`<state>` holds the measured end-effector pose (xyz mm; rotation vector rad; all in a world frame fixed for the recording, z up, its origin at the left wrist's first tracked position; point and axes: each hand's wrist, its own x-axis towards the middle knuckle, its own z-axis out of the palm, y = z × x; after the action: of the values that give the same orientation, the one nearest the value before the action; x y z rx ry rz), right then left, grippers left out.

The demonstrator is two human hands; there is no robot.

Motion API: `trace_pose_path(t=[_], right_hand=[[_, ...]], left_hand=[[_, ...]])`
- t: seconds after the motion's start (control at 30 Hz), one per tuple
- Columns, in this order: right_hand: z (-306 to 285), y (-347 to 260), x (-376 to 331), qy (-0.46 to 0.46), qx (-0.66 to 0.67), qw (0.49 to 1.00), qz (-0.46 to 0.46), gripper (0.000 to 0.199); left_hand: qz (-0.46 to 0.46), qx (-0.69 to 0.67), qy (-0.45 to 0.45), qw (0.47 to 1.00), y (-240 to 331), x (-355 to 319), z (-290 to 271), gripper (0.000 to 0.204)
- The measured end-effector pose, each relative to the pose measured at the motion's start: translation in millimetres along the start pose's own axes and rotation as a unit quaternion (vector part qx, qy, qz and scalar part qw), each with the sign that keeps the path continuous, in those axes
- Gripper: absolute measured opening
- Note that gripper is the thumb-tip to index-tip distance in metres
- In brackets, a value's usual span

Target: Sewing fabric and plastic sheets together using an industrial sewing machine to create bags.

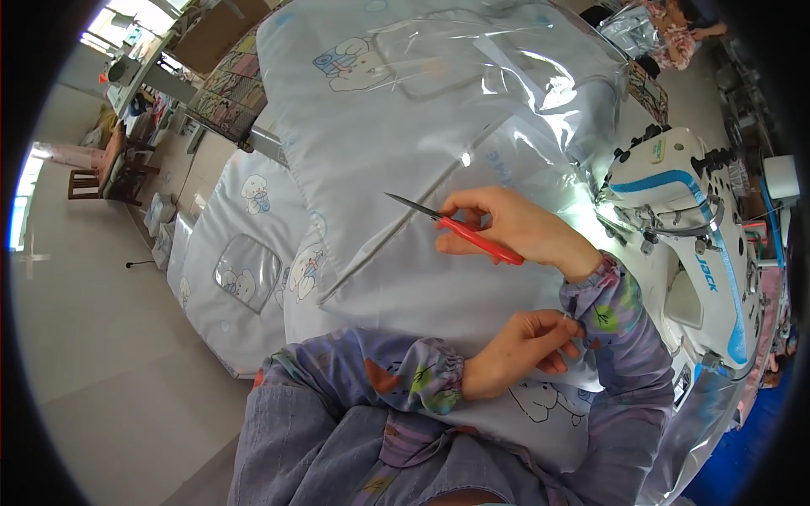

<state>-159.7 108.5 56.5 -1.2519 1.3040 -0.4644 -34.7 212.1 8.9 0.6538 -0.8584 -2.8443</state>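
Now my right hand [515, 226] holds the red-handled thread snips [460, 229], fingers closed around the red handle, thumb under, dark blades pointing to the left over the white quilted fabric bag [422, 278]. The blade tips look nearly together, but I cannot tell if a thread is between them, it is too small to see. My left hand [527, 346] lies lower on the same bag, near my right sleeve; thumb & fingertips are pinched together on sth very thin, maybe a loose thread or a fabric edge, I cannot say which.

The bag is white w/ small cartoon animal prints and has a clear plastic panel [472, 76] on top that shines in the light. It lies across my lap and up over the table, just beside the white sewing machine [683, 219] w/ blue stripe on my right. More bags of the same kind are piled at my left, one w/ a plastic window [245, 274].

I judge the step in hand is trimming of thread ends along the piped seam [396, 232] after stitching. The next move calls for keeping the thread tight w/ the left fingers, bringing the blade tips close to the seam, and cutting only the thread, not the fabric or the plastic.
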Motion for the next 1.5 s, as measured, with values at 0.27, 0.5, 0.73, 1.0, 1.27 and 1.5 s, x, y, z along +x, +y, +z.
trace_pose_path(t=[0.27, 0.5, 0.73, 1.0, 1.27, 1.5], right_hand=[[-2, -2, -43, 0.076, -0.120, 0.985, -0.101, 0.038], [-11, 146, -248, 0.406, -0.208, 0.873, 0.173, 0.040], [41, 124, -279, 0.542, -0.282, 0.791, -0.003, 0.056], [153, 102, -350, 0.526, 0.150, 0.829, -0.115, 0.019], [331, 364, -398, 0.616, 0.139, 0.705, 0.323, 0.031], [204, 280, -421, 0.537, -0.108, 0.716, 0.433, 0.026]], left_hand=[[-0.042, 0.081, -0.083, 0.992, 14, -15, 3, 0.028], [0.174, 0.624, -0.286, 0.707, 47, -26, -12, 0.029], [0.206, 0.763, -0.282, 0.543, 53, -4, 53, 0.028], [0.184, 0.669, -0.382, 0.611, 54, 3, 75, 0.018], [0.390, 0.868, -0.096, 0.292, 103, 78, -43, 0.040], [0.311, 0.845, -0.102, 0.423, 103, 84, -55, 0.046]])
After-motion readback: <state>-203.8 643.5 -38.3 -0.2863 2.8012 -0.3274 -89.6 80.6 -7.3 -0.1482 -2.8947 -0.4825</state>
